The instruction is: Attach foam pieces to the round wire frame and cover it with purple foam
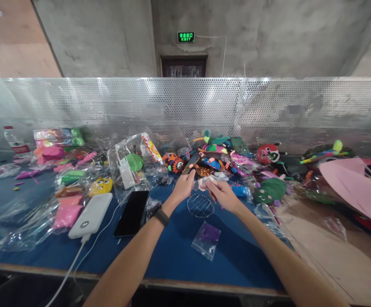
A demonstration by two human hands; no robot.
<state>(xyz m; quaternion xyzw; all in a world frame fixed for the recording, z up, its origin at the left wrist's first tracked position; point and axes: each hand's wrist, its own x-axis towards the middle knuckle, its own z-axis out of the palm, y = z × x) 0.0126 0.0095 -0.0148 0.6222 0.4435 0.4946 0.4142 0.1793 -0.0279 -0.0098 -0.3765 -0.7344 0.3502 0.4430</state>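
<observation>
My left hand [184, 186], with a dark band on the wrist, is closed around the lower end of a dark, flat, blade-like tool [192, 162] that points up and away; its exact kind is unclear. Just right of it, the fingers of my right hand [224, 195] are pinched together at a small pale piece [202, 183], too blurred to name. Below and between both hands lies a round wire grid [201, 206] on the blue table. Nearer to me is a clear zip bag [207, 239] with purple clay-like material inside.
A black phone [132, 213] and a white power bank [91, 215] with a cable lie left. Colourful craft figures [215, 149] and plastic bags crowd the back, before a perforated metal screen [192, 100]. A pink sheet [355, 187] and a bare board [329, 243] are at right.
</observation>
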